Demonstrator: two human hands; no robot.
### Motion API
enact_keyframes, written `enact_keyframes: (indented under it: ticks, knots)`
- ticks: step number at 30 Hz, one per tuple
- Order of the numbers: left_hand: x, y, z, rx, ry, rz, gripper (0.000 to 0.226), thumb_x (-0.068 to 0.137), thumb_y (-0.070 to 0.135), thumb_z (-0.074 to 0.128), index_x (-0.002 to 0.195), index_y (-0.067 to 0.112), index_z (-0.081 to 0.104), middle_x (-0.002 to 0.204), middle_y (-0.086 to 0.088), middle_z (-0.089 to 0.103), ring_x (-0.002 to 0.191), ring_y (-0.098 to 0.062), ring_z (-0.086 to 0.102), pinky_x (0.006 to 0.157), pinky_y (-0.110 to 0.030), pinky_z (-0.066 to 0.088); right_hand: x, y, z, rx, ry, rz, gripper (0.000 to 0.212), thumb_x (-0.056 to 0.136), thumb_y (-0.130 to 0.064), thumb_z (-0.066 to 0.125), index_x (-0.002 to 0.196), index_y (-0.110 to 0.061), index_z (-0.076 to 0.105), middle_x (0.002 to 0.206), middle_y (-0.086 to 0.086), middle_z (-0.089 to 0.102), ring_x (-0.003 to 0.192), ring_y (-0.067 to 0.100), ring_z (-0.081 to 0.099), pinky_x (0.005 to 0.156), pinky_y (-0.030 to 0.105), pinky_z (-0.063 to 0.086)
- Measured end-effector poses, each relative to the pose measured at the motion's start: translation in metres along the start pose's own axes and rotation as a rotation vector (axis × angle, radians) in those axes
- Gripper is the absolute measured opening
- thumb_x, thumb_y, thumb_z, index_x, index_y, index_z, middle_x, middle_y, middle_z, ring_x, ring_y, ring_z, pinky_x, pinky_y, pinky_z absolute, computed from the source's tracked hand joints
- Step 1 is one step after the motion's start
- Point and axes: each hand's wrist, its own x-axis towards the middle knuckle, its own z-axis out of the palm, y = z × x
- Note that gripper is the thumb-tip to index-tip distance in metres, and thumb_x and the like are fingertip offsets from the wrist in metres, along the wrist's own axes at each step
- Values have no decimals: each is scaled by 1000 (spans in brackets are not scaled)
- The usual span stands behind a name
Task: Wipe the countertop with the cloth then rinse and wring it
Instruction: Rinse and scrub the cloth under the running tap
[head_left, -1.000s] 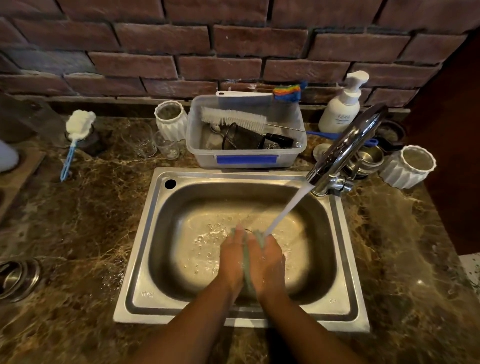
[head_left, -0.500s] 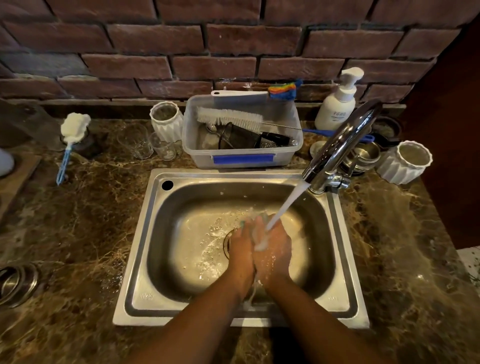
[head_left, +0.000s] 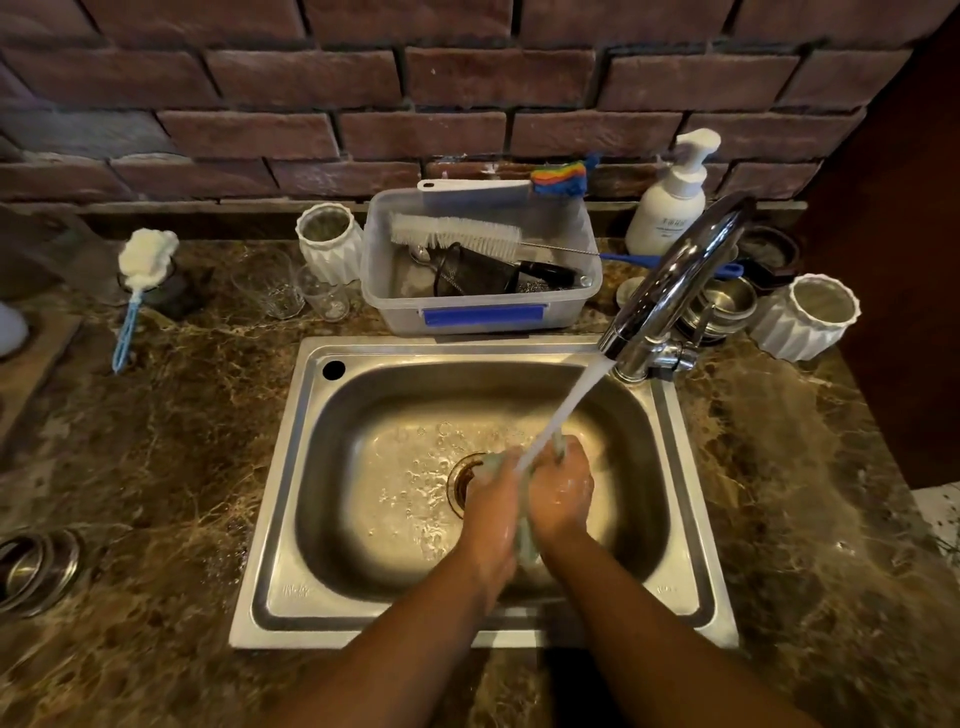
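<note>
Left hand (head_left: 493, 501) and right hand (head_left: 562, 493) clamp palm to palm on the cloth (head_left: 525, 543), low in the sink (head_left: 291, 467). It runs fingertips to wrists between them, tail hanging at the heels. Water (head_left: 566, 410) hits the fingertips; wringing likely follows.

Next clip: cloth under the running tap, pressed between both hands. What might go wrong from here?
1. The stream lands at a slant where the left hand and right hand hold the cloth, so spray may wet the countertop.
2. The cloth is close to the open drain; a loosened grip might let it drop over that.
</note>
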Motion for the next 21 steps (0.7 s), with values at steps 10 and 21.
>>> enact_keyframes:
  ticks: [10,21]
  knots:
    - [12,-5,-26,-37,3,1,30,104,33,51,105,8,68,91,-12,69,86,-23,69,79,-35,55,-25,15,14,-76,-97,-128,27,95,-53,59,97,-27,65,80,-6,73,75,9,71,69,29,61]
    - [9,9,-19,-20,117,102,44,106,38,47,103,1,71,94,-19,77,90,-33,76,76,-36,61,-25,15,18,59,-155,-88,32,90,-64,54,97,-33,63,84,-17,74,75,-1,71,62,18,56]
